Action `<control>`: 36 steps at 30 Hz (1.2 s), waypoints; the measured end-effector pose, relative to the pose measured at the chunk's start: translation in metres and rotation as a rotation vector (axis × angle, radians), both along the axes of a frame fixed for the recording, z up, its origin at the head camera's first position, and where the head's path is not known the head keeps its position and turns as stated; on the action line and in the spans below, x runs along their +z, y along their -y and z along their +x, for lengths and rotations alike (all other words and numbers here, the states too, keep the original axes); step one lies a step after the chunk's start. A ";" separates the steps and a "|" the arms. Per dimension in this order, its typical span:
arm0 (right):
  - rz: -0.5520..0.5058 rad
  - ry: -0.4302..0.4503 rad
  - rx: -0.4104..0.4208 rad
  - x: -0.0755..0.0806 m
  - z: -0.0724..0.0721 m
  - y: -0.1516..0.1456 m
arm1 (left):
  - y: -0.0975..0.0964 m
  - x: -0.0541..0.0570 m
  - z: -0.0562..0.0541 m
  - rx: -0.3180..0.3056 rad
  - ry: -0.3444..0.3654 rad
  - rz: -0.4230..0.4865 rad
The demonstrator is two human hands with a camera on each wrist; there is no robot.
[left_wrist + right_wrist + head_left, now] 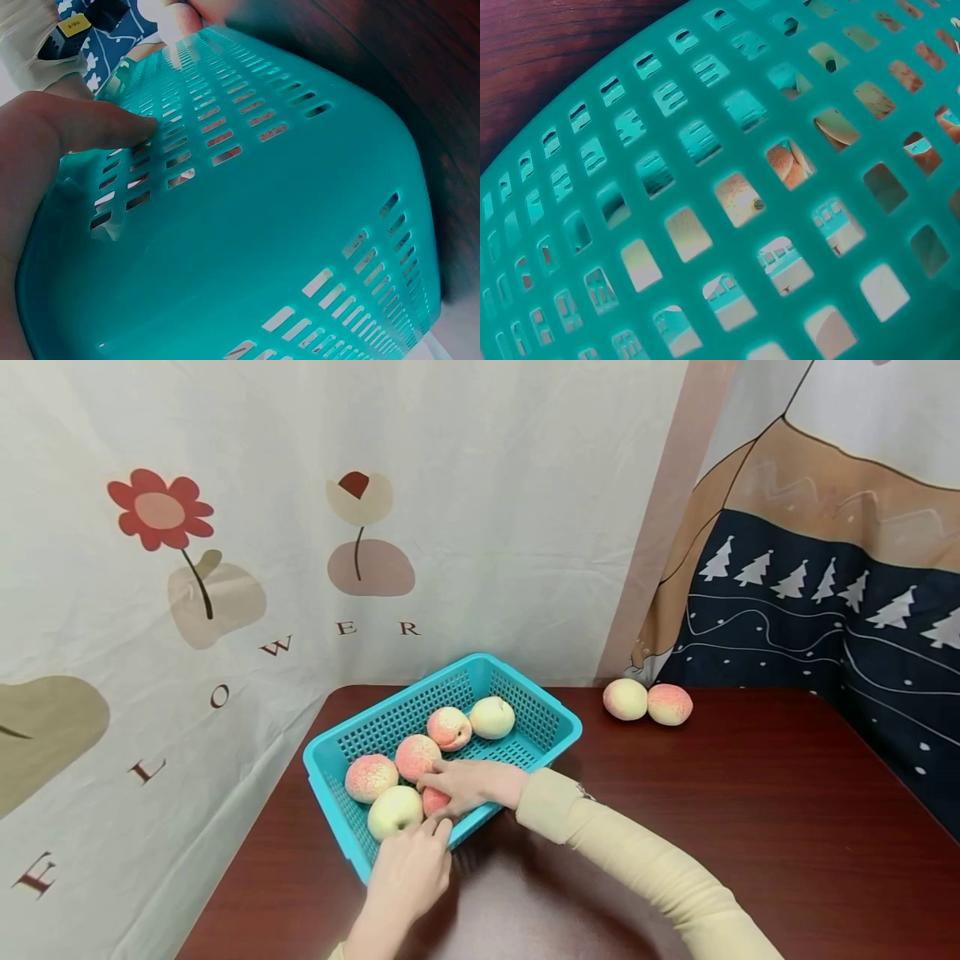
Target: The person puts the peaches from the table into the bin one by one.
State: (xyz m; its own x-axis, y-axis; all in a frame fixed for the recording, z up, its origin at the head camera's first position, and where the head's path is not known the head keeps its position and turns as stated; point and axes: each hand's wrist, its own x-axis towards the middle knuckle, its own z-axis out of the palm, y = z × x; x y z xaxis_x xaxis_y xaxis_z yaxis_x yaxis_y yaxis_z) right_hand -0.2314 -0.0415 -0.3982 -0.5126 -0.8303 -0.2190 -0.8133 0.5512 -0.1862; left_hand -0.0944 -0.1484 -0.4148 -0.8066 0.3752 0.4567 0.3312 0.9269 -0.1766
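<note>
A turquoise plastic basket (442, 681) with perforated walls stands at an angle on the table, holding several peaches. At its near rim, my left hand (411, 870) grips the edge; in the left wrist view the thumb (112, 127) presses against the outer wall (247, 202). My right hand (468, 785) reaches over the near side and holds a reddish peach (435, 801), partly hidden under its fingers. Close by lie a pale peach (395, 814) and two pinkish peaches (372, 778). The right wrist view shows mostly the basket's slotted wall (705, 180), hiding that hand.
On the dark red wooden table (750, 810), two peaches (626, 700) sit side by side near the back edge, right of the basket. Behind hangs a printed curtain (510, 527) with flowers and letters. A dark section with white trees is at the right.
</note>
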 end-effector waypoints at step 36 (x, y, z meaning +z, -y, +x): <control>-0.415 -0.205 -0.280 0.057 -0.056 -0.115 | -0.001 -0.001 0.000 -0.001 -0.023 0.004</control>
